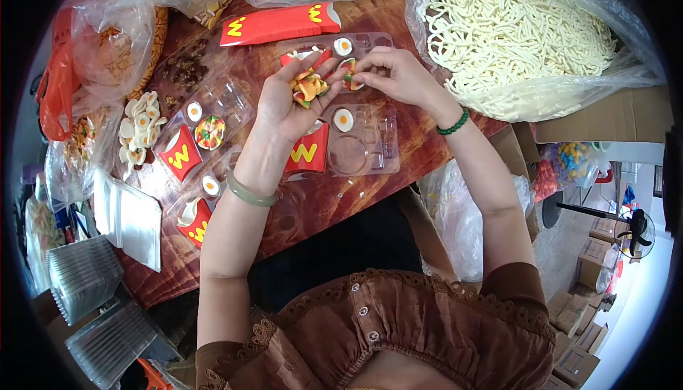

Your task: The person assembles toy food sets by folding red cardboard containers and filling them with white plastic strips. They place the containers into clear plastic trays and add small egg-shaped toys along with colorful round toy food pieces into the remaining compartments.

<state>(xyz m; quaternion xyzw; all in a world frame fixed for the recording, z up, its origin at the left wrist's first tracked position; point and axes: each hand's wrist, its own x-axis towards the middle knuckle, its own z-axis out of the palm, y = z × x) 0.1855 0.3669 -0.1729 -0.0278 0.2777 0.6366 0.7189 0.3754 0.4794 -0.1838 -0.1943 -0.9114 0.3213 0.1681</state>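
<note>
My left hand [281,109] is palm up and cupped around a small heap of orange, green and red gummy-like pieces [309,88]. My right hand [398,76] has thumb and fingers pinched together over a clear plastic tray [380,40]; what they hold, if anything, is too small to make out. Below those fingertips, colourful pieces [348,75] lie in the tray's round hollow, beside a fried-egg-shaped piece [343,47]. A nearer clear tray [388,162] holds another egg piece [343,120] and a red carton with a yellow W [313,150], partly behind my left wrist.
Flattened red cartons [281,24] lie at the back. A large bag of pale strings [523,34] stands at the back right. Left are loose egg pieces [140,128], filled trays [228,98], a white container [131,212] and stacked clear trays [84,276].
</note>
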